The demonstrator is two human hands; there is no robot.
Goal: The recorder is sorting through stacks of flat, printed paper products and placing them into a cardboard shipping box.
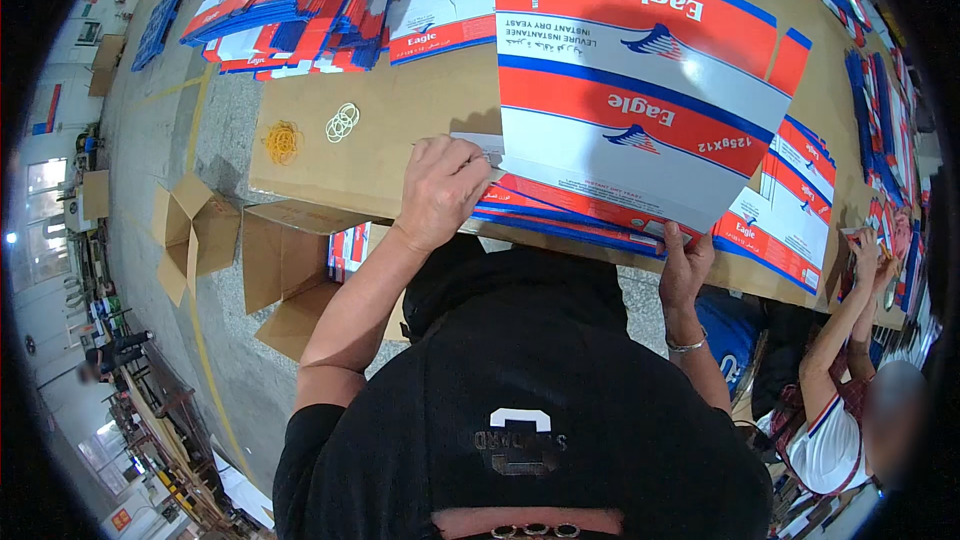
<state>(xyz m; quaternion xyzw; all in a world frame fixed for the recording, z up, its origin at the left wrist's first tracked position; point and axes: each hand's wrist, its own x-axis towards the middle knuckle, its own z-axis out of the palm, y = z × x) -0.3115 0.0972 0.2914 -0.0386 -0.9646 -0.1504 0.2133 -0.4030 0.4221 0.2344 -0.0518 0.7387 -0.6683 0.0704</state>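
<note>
A large flat carton blank [640, 90] in red, white and blue lies tilted in front of me, its print upside down from my side. My left hand [440, 188] has its fingers curled in a pinch at a small pale flap on the blank's left edge. At the near right corner, my right hand [687, 265] grips the blank's edge, thumb and fingers around it. Beneath it, a pile of similar blanks [560, 223] shows along the table's front edge. More blanks [785, 225] lie to the right, partly covered.
Stacks of folded blanks [290, 15] stand at the far left of the brown table [370, 165]. Yellow rubber bands [283, 142] and pale rubber bands [342, 122] lie on it. Open cardboard boxes [205, 230] stand on the floor at left. A co-worker [835, 420] handles pieces at right.
</note>
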